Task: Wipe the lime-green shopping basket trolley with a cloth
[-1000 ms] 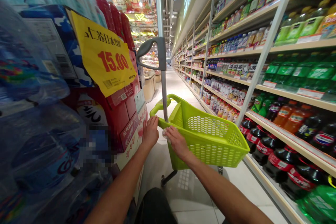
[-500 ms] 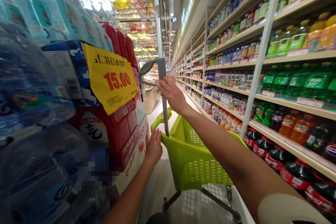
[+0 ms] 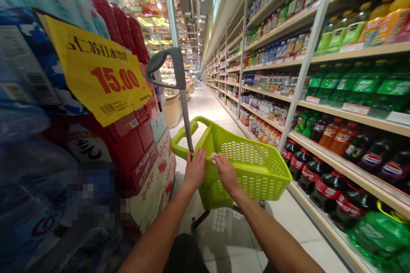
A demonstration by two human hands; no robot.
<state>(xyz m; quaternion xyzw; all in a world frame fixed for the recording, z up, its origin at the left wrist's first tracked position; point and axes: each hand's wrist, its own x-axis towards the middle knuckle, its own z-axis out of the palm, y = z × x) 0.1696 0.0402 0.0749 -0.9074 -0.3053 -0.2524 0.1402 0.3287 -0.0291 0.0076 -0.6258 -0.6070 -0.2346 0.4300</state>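
A lime-green plastic shopping cart (image 3: 253,175) stands in front of me on its wheels, with no goods visible in its basket. My left hand (image 3: 196,169) is closed over the near rim, its fingers hooked on the edge beside the cart's looped handle. Close to its right, my right hand (image 3: 226,174) presses at the same rim, closed on a small crumpled white piece (image 3: 214,157) that looks like tissue or cloth. A metal pole (image 3: 174,21) with a grey looped grip (image 3: 166,68) rises at the cart's handle; neither hand touches it.
Stacked drink cartons (image 3: 128,149) and shrink-wrapped bottles (image 3: 32,196) crowd the left side, under a yellow price sign (image 3: 105,74). Long shelves of bottled drinks (image 3: 352,81) line the right. Between them a pale tiled aisle (image 3: 208,98) runs into the distance.
My right hand has come down from the pole's grip to the cart's rim, beside my left hand. The view has shifted, showing more of the basket; my left hand stays at the rim.
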